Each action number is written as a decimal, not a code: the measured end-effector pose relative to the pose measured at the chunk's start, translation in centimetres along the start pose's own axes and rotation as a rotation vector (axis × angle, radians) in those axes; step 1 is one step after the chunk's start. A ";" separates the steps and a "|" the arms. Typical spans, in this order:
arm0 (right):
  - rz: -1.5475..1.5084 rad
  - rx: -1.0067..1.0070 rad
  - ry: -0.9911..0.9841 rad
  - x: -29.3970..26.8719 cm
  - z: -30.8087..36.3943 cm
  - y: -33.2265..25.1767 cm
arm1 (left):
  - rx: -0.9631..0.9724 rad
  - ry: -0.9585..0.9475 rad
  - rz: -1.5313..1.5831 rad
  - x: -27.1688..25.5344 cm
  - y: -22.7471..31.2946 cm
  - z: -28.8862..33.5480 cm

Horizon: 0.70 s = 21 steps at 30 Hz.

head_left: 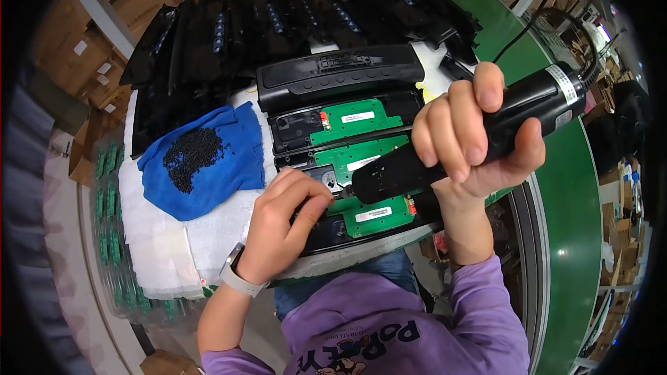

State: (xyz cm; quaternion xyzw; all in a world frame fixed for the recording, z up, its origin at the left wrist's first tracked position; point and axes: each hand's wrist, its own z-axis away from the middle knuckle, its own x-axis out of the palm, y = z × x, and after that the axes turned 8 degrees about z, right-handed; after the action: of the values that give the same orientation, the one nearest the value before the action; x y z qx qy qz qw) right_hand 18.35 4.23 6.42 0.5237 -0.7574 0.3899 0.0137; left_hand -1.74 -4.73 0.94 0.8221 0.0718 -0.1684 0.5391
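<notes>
My right hand [462, 135] is wrapped round a black corded electric screwdriver [392, 175], held at a slant with its tip low and to the left. That tip is over a black plastic housing [313, 182] in the nearer part of the row. My left hand [281, 221] is closed in a pinch right beside the tip; anything between its fingertips is hidden. Green circuit boards lie in the housings: a near board [381, 217] just under the screwdriver and a farther board [356, 117]. Behind them sits a long black cover [340, 75] with a row of buttons.
To the left, a blue cloth [243, 140] carries a heap of small black screws [189, 158] on a white cloth [156, 253]. Stacked black plastic shells [285, 24] line the far side. Clear trays of green boards [108, 201] stand farther left. A green surface [570, 215] runs along the right.
</notes>
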 end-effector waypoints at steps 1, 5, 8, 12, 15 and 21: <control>0.002 -0.020 0.005 -0.3 0.1 0.0 | 0.001 -0.006 0.002 0.1 0.0 -0.1; 0.009 -0.041 0.029 -0.6 0.6 0.3 | -0.021 0.011 0.070 0.1 -0.2 -0.2; 0.036 -0.037 0.018 -0.4 0.6 0.4 | -0.041 0.028 0.086 0.1 -0.6 0.0; 0.047 -0.037 0.013 -0.2 0.6 0.6 | -0.132 0.070 0.166 0.1 -0.7 0.3; 0.025 -0.064 0.042 0.2 0.6 0.9 | -0.105 0.053 0.162 0.1 -0.7 0.3; 0.040 -0.030 0.232 2.0 0.1 1.4 | -0.186 0.137 0.262 0.0 -0.9 1.1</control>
State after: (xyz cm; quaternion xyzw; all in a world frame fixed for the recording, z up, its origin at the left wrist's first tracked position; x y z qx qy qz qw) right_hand 16.39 2.82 6.40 0.4596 -0.7667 0.4366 0.1013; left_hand -2.19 -5.34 -0.24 0.7806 0.0160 -0.0330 0.6240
